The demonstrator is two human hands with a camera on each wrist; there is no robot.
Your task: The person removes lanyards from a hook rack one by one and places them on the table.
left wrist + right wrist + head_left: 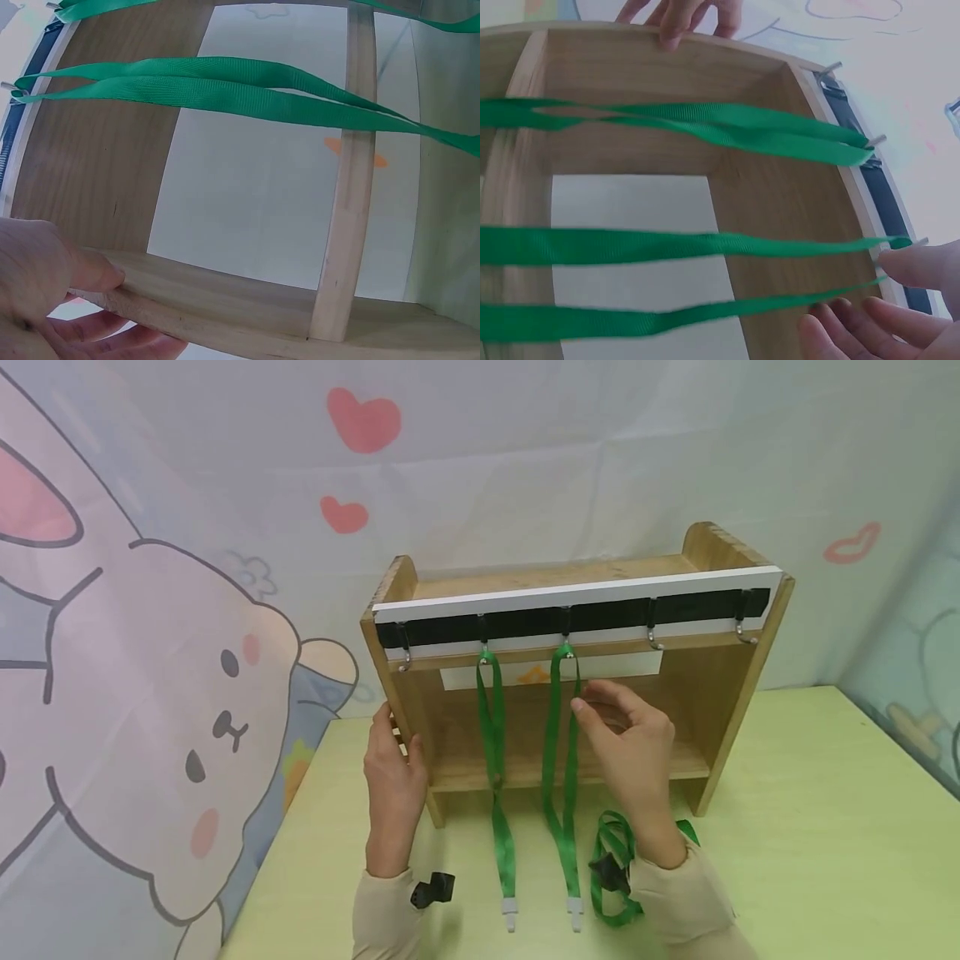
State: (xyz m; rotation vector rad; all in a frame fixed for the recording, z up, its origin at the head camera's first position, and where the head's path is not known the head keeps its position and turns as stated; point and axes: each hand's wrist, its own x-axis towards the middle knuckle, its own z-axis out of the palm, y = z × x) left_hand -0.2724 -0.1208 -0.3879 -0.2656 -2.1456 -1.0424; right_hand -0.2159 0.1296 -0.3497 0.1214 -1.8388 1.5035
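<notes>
A wooden shelf unit (537, 727) stands on the table, with a row of metal hooks on its front board. My left hand (395, 789) grips its left side panel, thumb on the front edge and fingers outside, as the left wrist view shows. Two green lanyards (492, 727) (555, 735) hang from the second and third hooks, white clips at their lower ends. Beside the right strap of the third-hook lanyard is my right hand (633, 743), its thumb (915, 268) at the strap near the hook and fingers apart from the thumb. Whether the thumb touches the strap cannot be told.
More green lanyard (617, 835) lies bunched on the table below my right forearm, which partly hides it. A bare hook (406, 656) is at the far left; two others are on the right. A printed cloth (525, 460) hangs behind the shelf unit.
</notes>
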